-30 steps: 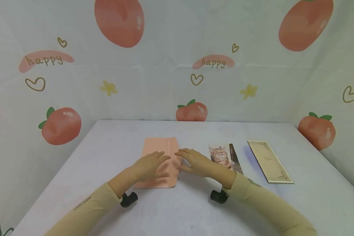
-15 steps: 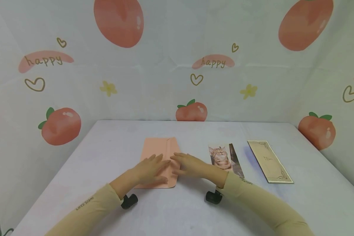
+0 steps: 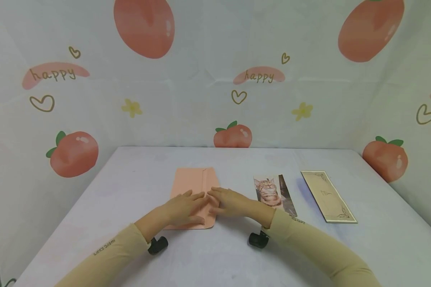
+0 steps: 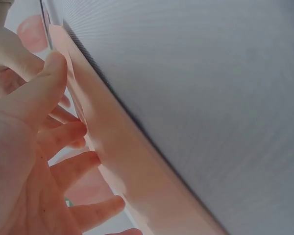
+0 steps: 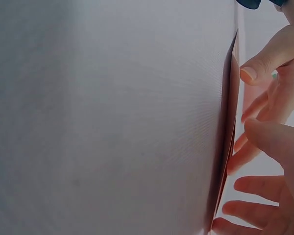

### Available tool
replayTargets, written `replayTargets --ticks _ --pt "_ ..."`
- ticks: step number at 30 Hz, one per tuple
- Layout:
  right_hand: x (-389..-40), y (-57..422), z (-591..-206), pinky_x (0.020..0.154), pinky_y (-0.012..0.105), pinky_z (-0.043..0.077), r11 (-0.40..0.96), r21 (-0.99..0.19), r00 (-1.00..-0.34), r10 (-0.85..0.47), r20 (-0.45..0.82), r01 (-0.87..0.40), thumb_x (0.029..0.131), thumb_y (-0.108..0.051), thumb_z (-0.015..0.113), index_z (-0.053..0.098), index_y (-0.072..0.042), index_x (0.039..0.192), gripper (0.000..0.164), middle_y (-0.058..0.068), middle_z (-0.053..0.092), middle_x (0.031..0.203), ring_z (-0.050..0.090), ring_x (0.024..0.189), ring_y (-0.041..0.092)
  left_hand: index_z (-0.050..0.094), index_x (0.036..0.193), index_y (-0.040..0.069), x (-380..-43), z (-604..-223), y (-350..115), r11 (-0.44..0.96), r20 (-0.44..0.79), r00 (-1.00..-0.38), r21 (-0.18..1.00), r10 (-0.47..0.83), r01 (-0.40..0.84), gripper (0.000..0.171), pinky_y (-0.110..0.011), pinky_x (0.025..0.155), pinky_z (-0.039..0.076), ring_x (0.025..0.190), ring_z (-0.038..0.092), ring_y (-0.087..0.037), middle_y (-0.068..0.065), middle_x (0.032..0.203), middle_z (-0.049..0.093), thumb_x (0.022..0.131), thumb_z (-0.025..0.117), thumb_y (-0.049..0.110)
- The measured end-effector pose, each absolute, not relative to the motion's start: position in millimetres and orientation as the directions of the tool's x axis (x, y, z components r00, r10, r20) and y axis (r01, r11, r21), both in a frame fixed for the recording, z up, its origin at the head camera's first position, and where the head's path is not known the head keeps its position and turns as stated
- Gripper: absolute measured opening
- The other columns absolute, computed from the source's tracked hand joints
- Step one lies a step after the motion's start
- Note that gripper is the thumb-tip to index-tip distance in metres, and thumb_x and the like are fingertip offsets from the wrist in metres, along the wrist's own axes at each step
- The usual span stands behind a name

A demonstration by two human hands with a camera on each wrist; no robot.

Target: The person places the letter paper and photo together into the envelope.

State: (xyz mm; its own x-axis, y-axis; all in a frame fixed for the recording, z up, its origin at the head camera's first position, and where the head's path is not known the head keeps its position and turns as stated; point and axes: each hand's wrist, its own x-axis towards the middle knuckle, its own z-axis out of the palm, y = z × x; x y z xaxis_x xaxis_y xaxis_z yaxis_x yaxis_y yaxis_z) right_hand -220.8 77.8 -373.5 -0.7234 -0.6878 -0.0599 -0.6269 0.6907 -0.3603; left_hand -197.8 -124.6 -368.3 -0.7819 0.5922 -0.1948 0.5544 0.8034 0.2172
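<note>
A peach-coloured envelope [image 3: 188,179] lies flat on the white table, a crease line running down its right part. My left hand [image 3: 181,208] is over its lower left and middle, fingers spread and fairly straight. In the left wrist view, the left fingertips [image 4: 90,159] touch or nearly touch the envelope's surface [image 4: 132,171]. From the right side, my right hand [image 3: 232,202] reaches over the envelope's right edge with extended fingers. The two hands' fingertips almost meet near the crease. In the right wrist view, the envelope [image 5: 231,103] appears edge-on, slightly lifted at its far corner.
A cat picture card [image 3: 267,192] lies right of the envelope, partly behind the right forearm. Farther right is a long beige card [image 3: 328,196] with ornamental corners. Behind the table [image 3: 215,263] hangs a white cloth [image 3: 186,91] printed with peaches.
My right hand has moved left and a little nearer, onto the envelope's right part. My left hand has shifted slightly and lowered, its fingers flatter. The envelope stays in place.
</note>
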Motion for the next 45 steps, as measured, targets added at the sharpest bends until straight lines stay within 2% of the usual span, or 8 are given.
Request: replayTargets --ticks 14,21,27,35,45 --pt "-220.0 76.8 -374.1 0.110 0.048 0.036 0.732 -0.321 -0.730 -0.666 -0.151 -0.601 0.090 -0.038 0.060 0.044 -0.002 0.137 0.061 0.020 0.037 0.146 0.037 0.136 0.032 0.046 0.136 0.010 -200.3 -371.3 -127.3 0.799 -0.178 -0.780 0.197 0.599 0.568 0.062 -0.058 0.105 0.037 0.132 0.035 -0.048 -0.012 0.149 0.038 0.088 0.055 0.050" --pt "-219.7 76.0 -374.3 0.110 0.049 0.036 0.750 -0.273 -0.733 -0.656 -0.181 -0.603 0.090 -0.041 0.059 0.044 -0.004 0.138 0.062 0.017 0.036 0.148 0.036 0.138 0.028 0.052 0.125 0.009 -201.1 -368.4 -129.8 0.793 -0.153 -0.783 0.216 0.603 0.569 0.057 -0.058 0.099 0.042 0.129 0.039 -0.047 -0.011 0.147 0.040 0.086 0.059 0.050" --pt "-220.3 75.2 -375.2 0.110 0.049 0.036 0.758 -0.264 -0.739 -0.646 -0.189 -0.596 0.089 -0.041 0.059 0.043 -0.005 0.138 0.063 0.017 0.036 0.148 0.036 0.138 0.028 0.053 0.119 0.012 -201.3 -366.0 -132.3 0.784 -0.159 -0.773 0.233 0.614 0.575 0.053 -0.057 0.103 0.040 0.130 0.039 -0.046 -0.010 0.147 0.040 0.084 0.062 0.050" --pt "-221.7 74.9 -375.8 0.110 0.047 0.037 0.747 -0.265 -0.731 -0.659 -0.179 -0.609 0.089 -0.040 0.060 0.044 -0.004 0.137 0.063 0.018 0.037 0.148 0.036 0.138 0.029 0.052 0.118 0.009 -203.6 -364.9 -138.1 0.722 -0.123 -0.715 0.215 0.688 0.657 0.066 -0.049 0.114 0.028 0.133 0.041 -0.034 -0.014 0.145 0.041 0.073 0.071 0.054" --pt "-222.4 74.6 -375.1 0.110 0.048 0.036 0.758 -0.280 -0.736 -0.647 -0.201 -0.590 0.089 -0.041 0.060 0.043 -0.005 0.138 0.064 0.018 0.035 0.149 0.036 0.138 0.029 0.052 0.120 0.009 -205.2 -366.3 -140.9 0.702 -0.088 -0.703 0.218 0.706 0.678 0.074 -0.047 0.114 0.029 0.130 0.046 -0.030 -0.014 0.144 0.043 0.067 0.075 0.056"
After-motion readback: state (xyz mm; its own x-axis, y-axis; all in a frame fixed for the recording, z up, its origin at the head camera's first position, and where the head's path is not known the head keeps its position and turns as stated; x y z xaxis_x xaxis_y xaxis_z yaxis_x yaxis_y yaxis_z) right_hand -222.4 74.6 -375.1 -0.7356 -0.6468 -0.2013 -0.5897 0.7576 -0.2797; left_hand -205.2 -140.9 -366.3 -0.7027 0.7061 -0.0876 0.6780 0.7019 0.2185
